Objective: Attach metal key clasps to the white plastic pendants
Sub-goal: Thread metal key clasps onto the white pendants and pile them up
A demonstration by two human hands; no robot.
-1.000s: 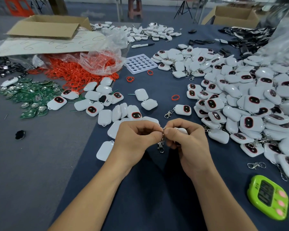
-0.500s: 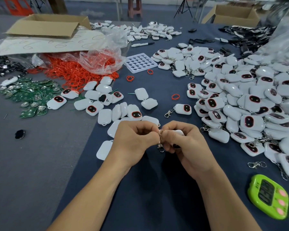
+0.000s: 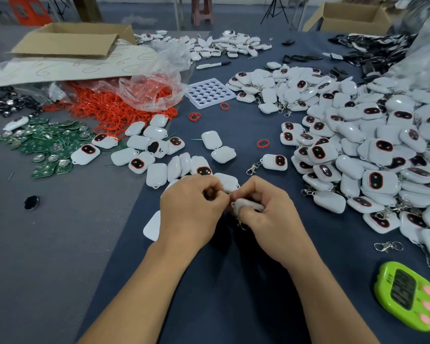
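Pendant (image 3: 248,204) newly exposed, gripped in fingers of left hand (image 3: 191,212) and right hand (image 3: 268,214) (loose pendants (image 3: 227,181) behind)

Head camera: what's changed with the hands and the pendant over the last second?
The right hand has turned the white pendant, so more of its shell shows, and the metal clasp now hangs lower, under that hand. The left hand still pinches at the pendant's end. Nothing was let go; the pendant pile and green timer lie as before.
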